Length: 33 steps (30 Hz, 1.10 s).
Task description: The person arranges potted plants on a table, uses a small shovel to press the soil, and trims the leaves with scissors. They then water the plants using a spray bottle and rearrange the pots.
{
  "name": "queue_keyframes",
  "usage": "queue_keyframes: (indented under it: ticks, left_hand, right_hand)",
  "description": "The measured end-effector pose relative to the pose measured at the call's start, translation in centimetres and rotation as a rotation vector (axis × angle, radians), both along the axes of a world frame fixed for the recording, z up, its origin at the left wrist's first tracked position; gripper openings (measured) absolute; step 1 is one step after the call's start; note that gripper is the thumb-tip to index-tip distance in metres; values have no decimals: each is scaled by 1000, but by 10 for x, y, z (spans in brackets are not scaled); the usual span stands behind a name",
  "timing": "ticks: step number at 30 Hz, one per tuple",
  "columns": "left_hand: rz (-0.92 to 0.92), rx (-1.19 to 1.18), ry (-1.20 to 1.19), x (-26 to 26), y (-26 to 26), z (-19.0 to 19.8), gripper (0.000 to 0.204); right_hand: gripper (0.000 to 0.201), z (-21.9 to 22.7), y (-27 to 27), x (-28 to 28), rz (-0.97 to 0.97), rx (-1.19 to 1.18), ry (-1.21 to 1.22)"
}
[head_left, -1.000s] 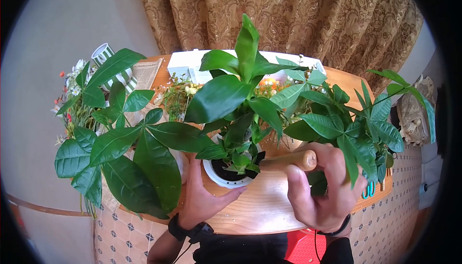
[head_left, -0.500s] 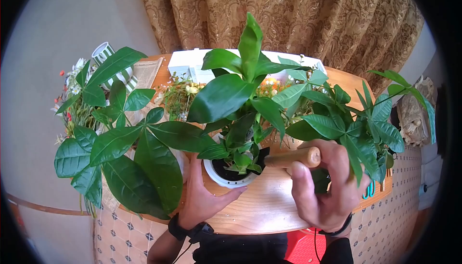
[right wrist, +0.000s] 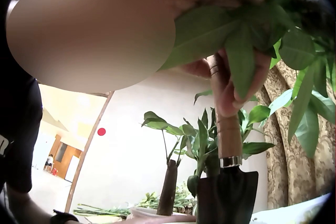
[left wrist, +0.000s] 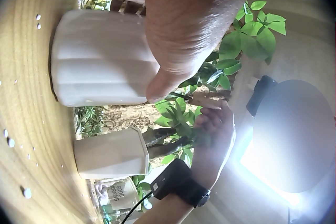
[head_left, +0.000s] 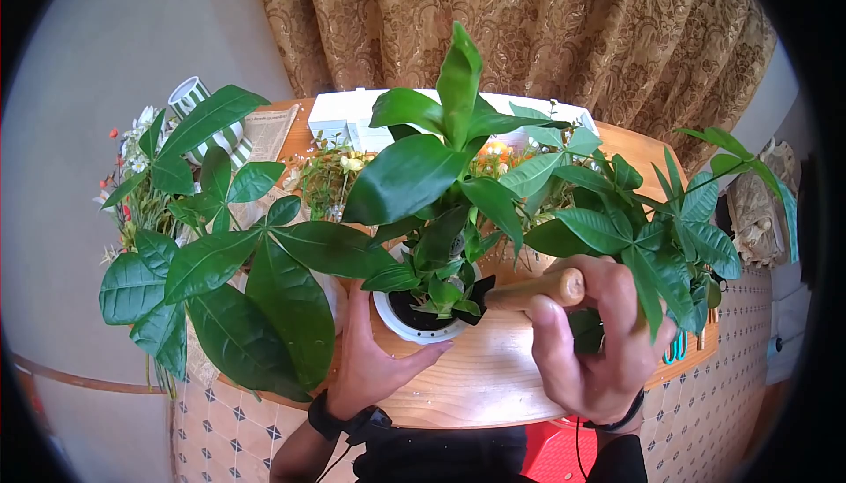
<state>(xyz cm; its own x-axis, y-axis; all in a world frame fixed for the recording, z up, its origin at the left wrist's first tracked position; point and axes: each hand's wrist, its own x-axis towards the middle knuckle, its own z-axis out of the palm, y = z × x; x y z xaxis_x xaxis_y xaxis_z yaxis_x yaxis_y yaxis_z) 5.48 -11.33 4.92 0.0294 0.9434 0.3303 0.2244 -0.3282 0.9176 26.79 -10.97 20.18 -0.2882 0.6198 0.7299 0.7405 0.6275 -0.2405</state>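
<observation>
A leafy green plant [head_left: 410,179] stands upright in a white flowerpot [left wrist: 100,58] with dark soil, at the middle of the table. Around the pot's near left side my left hand [head_left: 374,360] grips it, the thumb lying along the rim. My right hand [head_left: 599,351] holds a hand trowel [head_left: 529,293] by its wooden handle, pinched between thumb and fingers. The trowel's black blade [right wrist: 228,192] points down at the pot's right rim, close beside the stem. Leaves cover part of the soil and pot.
Broad-leafed plants spread at the left [head_left: 286,307] and right [head_left: 590,227], overhanging the work. A second white pot [left wrist: 113,153] stands to the right. Behind are small flowers [head_left: 351,164], a white box [head_left: 339,113] and a striped vase [head_left: 188,95]. Teal-handled scissors [head_left: 675,348] lie at the right edge.
The trowel has shifted slightly right from a second ago, then dipped a little at the pot's rim. The plant has moved slightly right; my left hand has kept its hold.
</observation>
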Motion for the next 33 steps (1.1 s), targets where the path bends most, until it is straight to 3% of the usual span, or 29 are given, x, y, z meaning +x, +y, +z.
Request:
queue_keyframes:
  ticks: [4,10,13,19,33]
  left_hand:
    - [8,9,-3,1,0,2,105]
    - [7,21,52,-1,0,1,106]
    - [7,18,40,0,0,3,108]
    - [-2,-11,10,0,-2,1,112]
    - [9,-5,62,-2,-2,-1,113]
  right_hand:
    - [21,2,-4,-6,-74,-82,15]
    - [31,-2,3,0,-25,73,-41]
    - [23,2,-7,-4,-69,-90,-32]
    - [31,0,1,0,-40,38,-32]
    - [23,-2,-4,-3,-25,-55,-6]
